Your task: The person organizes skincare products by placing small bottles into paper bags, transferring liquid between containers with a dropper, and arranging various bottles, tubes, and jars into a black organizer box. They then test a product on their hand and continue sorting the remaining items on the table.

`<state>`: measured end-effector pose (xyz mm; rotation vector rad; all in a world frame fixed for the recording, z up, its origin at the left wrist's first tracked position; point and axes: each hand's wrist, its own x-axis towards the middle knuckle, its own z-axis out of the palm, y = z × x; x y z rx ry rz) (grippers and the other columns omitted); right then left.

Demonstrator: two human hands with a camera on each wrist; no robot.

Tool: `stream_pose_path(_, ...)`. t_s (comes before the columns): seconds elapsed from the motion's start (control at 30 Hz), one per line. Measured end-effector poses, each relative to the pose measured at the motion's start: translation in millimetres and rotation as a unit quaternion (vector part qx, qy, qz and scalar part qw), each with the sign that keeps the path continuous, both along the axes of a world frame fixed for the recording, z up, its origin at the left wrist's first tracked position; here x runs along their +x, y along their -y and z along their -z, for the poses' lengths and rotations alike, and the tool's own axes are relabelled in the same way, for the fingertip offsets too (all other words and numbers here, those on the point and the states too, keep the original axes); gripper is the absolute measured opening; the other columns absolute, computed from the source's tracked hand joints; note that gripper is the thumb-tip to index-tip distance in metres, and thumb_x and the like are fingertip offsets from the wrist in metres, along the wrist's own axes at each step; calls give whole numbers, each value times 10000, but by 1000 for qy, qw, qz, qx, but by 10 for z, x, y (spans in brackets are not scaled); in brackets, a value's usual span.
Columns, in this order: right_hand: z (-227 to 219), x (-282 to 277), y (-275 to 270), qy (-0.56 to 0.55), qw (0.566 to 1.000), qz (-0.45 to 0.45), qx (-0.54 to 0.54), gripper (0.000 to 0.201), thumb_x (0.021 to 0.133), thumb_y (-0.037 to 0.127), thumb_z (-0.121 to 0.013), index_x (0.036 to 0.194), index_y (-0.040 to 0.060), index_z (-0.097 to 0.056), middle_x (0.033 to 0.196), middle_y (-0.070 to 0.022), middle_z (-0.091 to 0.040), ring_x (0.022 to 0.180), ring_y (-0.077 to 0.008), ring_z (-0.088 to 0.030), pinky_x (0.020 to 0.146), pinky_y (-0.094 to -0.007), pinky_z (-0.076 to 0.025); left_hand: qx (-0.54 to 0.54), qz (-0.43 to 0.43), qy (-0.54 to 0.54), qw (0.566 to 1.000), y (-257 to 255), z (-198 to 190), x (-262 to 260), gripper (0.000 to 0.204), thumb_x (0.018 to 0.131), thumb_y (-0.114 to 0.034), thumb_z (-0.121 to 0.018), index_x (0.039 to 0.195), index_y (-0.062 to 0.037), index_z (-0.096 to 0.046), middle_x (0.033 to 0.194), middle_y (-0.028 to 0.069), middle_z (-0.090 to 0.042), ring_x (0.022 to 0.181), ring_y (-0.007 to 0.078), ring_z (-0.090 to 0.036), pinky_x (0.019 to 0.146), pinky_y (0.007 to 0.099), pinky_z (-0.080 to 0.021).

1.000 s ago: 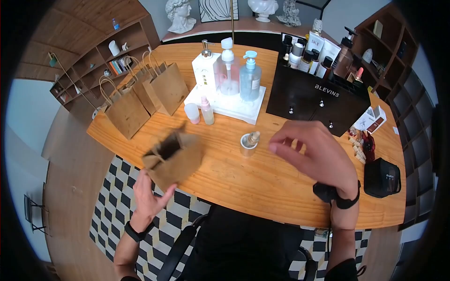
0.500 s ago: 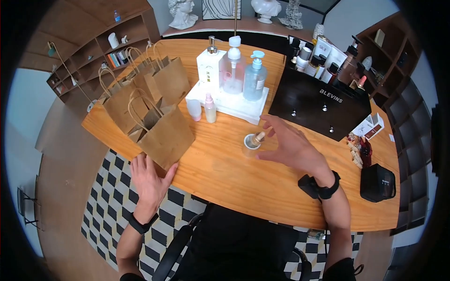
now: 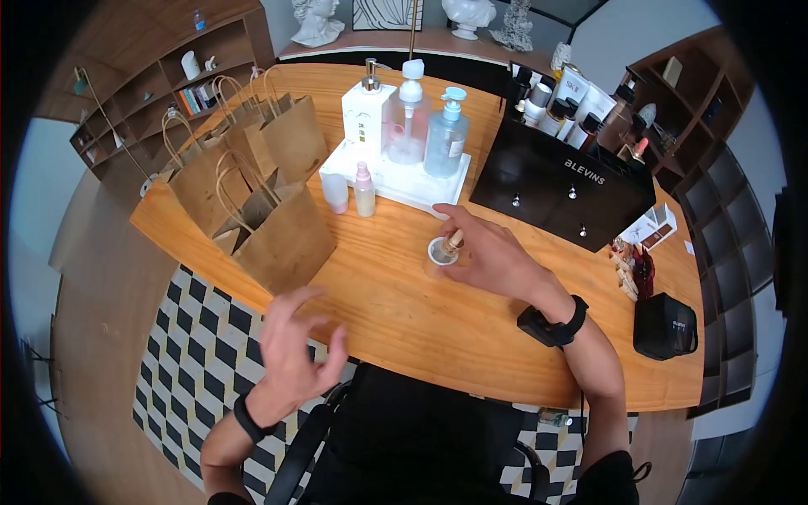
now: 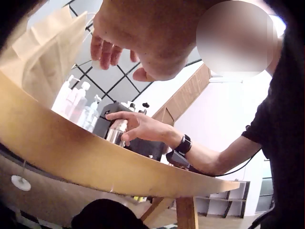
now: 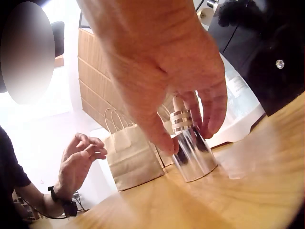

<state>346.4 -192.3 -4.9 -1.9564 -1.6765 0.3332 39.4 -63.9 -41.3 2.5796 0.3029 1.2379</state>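
Observation:
A mirror-silver bottle (image 5: pixel 196 160) with a gold-ringed, dropper-like neck stands upright on the wooden table (image 3: pixel 396 337). My right hand (image 3: pixel 497 259) is spread around it, thumb on the near side and fingers on the far side. In the right wrist view the thumb tip is right at the bottle's upper edge, with other fingertips behind it. My left hand (image 3: pixel 295 345) hovers at the table's front edge with loosely bent fingers, holding nothing. Just beyond it stands a brown paper bag (image 3: pixel 290 240) with twisted handles, upright and open at the top.
Several more paper bags (image 3: pixel 290 139) stand behind at the left. A white tray (image 3: pixel 402 198) carries pump bottles, with a pink-capped spray bottle (image 3: pixel 364 192) in front. At the right are a black drawer box (image 3: pixel 547 181) with cosmetics and a small black case (image 3: pixel 665 326).
The paper bag, first held tilted in my left hand, now stands on the table by the other bags. My left hand has left it and moved right; my right hand has come down around the bottle.

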Motion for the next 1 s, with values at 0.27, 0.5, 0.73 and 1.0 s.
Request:
stream_pose_path(0.27, -49, 33, 95, -58, 998, 4, 30, 661, 928, 222, -806, 1495, 24, -531, 1206, -152, -704, 1084, -305, -687, 932, -411, -547, -136, -15, -99, 986, -322, -182, 828, 437, 895, -39, -765, 1269, 24, -547, 1266, 210, -625, 1122, 351, -658, 917, 420, -562)
stream_pose_path(0.5, -98, 87, 77, -96, 992, 19, 74, 331, 987, 130, -735, 1266, -38, -673, 1074, -160, -723, 912, -224, -688, 797, -368, -554, -99, -72, -129, 984, -549, -215, 1129, 488, 938, -83, -762, 1344, 30, -515, 1241, 223, -646, 993, 331, -712, 847, 434, -581)
stream_pose_path(0.73, -53, 164, 42, -128, 982, -4, 135, 285, 985, 48, -686, 1254, -46, -682, 986, -170, -726, 863, -258, -712, 780, -383, -559, -142, -87, -183, 969, -580, -198, 1235, 567, 964, -95, -747, 1441, 53, -478, 1298, 271, -659, 905, 309, -770, 822, 423, -615)
stream_pose_path(1.0, -63, 247, 76, -118, 981, 13, 152, 296, 989, 121, -715, 1238, -37, -698, 1038, -165, -719, 862, -265, -703, 780, -385, -558, -160, -116, -151, 969, -667, -125, 1429, 709, 905, -6, -746, 1506, 134, -397, 1274, 348, -651, 955, 394, -766, 828, 468, -625)
